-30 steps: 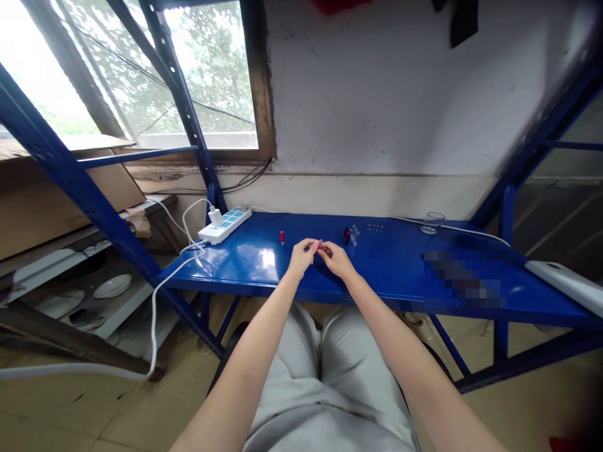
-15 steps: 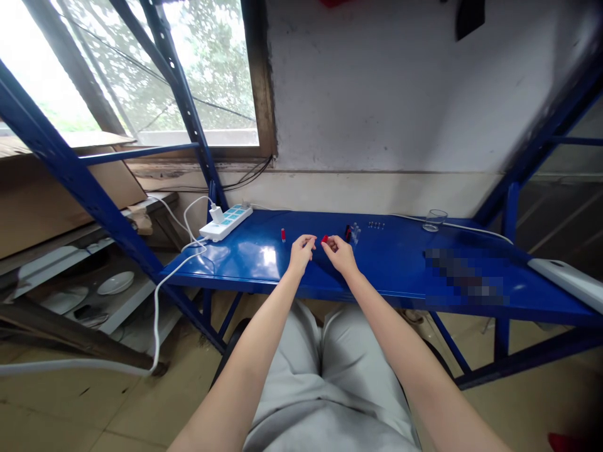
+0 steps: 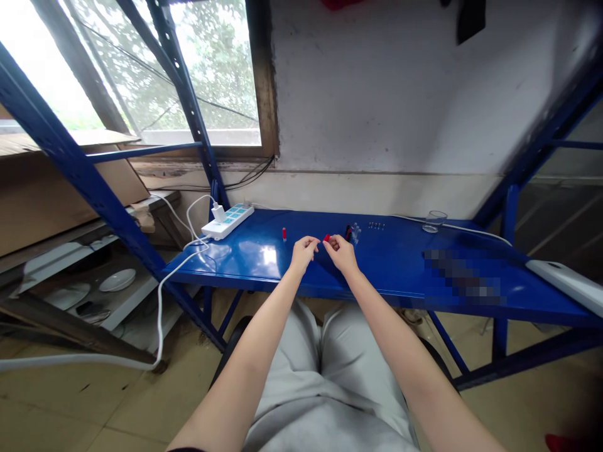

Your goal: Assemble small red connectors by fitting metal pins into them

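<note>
Above the blue table (image 3: 245, 257), my right hand (image 3: 342, 253) pinches a small red piece (image 3: 326, 238) between thumb and fingertips. My left hand (image 3: 304, 253) is just to its left, fingertips drawn together and pointing at the red piece. Whatever those left fingers hold, if anything, is too small to make out. Beyond the left hand a small red-topped tube (image 3: 284, 234) stands upright. Behind my right hand are a dark red-and-black piece (image 3: 348, 233) and several clear small parts (image 3: 356, 233).
A white power strip (image 3: 228, 221) with a plug and cable lies at the table's left end. Several tiny pieces (image 3: 376, 225) sit in a row at the back, left of a clear glass (image 3: 434, 221). A blurred dark object (image 3: 464, 276) and a white panel (image 3: 565, 282) are on the right.
My left fingertips have come slightly closer to the red piece in my right hand. The view has shifted a little; the things on the table have stayed put.
</note>
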Demonstrator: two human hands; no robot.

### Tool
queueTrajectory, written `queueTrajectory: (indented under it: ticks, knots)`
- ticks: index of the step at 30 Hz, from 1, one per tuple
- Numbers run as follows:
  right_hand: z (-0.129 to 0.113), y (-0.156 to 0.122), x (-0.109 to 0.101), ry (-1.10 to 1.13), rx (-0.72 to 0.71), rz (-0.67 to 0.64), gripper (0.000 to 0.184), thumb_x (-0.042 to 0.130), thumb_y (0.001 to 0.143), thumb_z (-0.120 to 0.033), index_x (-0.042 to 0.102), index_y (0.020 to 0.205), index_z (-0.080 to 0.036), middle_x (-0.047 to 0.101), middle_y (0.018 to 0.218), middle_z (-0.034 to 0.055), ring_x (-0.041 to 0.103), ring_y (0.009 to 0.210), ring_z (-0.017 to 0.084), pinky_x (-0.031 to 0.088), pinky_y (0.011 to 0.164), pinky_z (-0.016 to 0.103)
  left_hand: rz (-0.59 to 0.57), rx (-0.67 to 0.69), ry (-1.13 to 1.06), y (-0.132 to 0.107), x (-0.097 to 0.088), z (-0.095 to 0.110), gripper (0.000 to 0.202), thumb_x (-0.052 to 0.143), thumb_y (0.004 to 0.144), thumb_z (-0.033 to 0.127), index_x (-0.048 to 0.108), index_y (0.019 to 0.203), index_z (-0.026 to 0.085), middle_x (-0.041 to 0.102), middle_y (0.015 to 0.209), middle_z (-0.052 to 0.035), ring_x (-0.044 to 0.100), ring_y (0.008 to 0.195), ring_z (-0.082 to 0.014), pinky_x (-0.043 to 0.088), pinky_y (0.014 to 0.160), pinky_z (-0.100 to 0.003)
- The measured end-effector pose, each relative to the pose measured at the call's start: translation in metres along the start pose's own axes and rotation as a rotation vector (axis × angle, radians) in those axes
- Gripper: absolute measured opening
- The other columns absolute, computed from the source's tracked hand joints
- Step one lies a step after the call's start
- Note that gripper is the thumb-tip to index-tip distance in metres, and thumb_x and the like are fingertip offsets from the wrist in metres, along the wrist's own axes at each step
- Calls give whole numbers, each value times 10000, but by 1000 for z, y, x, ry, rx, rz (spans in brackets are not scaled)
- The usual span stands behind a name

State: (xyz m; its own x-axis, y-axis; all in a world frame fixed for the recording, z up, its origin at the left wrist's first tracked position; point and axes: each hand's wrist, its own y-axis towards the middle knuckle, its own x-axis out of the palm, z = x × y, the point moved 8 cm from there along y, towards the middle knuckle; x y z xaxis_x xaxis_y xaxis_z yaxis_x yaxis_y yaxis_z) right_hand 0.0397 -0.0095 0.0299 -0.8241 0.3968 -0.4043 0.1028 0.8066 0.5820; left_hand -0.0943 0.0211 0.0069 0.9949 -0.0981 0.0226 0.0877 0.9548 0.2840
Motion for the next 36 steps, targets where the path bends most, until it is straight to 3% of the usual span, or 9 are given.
queueTrajectory:
  ticks: [4, 9, 12, 17, 20, 29, 36]
  knots:
    - [4, 1, -3, -5, 34, 36, 285, 505, 761, -465, 554, 739, -185, 605, 657, 43, 525, 570, 147, 432, 573, 272, -6, -6, 17, 0, 0, -1, 153, 510, 735, 264, 615, 734, 153, 512, 544, 36, 383, 342, -36, 273, 363, -186]
    - [26, 6, -11, -36, 187, 36, 243, 561, 711, -420, 585, 706, -179, 646, 657, 59, 592, 612, 178, 457, 596, 288, -12, -14, 41, 0, 1, -1, 152, 503, 731, 250, 622, 732, 156, 513, 541, 36, 379, 347, -36, 273, 369, -187]
    - [40, 10, -25, -77, 275, -18, 205, 596, 673, -379, 609, 694, -176, 654, 632, 53, 613, 613, 189, 455, 584, 283, -17, -13, 55, -1, 1, -1, 156, 502, 733, 253, 626, 738, 158, 514, 547, 35, 382, 354, -36, 276, 375, -187]
    - [56, 13, -59, -301, 328, -96, 153, 619, 664, -330, 624, 653, -177, 664, 651, 59, 615, 647, 197, 424, 569, 270, -25, -16, 63, -1, 1, -2, 148, 502, 733, 243, 625, 729, 159, 518, 550, 30, 390, 365, -38, 282, 377, -186]
    - [61, 14, -68, -384, 318, -115, 142, 618, 677, -318, 629, 658, -177, 658, 646, 51, 606, 639, 190, 405, 559, 264, -25, -14, 64, 0, 1, -2, 148, 506, 735, 246, 626, 734, 160, 521, 552, 27, 391, 365, -40, 282, 377, -186]
    - [66, 17, -59, -507, 312, -88, 172, 595, 719, -332, 658, 725, -172, 653, 682, 78, 600, 657, 206, 363, 512, 263, -30, -27, 80, 0, 2, -2, 146, 504, 728, 236, 628, 728, 160, 525, 551, 22, 393, 364, -45, 276, 378, -192]
    - [71, 22, -51, -550, 347, -158, 190, 561, 760, -328, 660, 806, -172, 664, 774, 84, 608, 729, 213, 388, 532, 262, -33, -43, 97, 1, 3, -4, 157, 496, 722, 239, 625, 742, 151, 520, 547, 29, 397, 368, -36, 271, 376, -178]
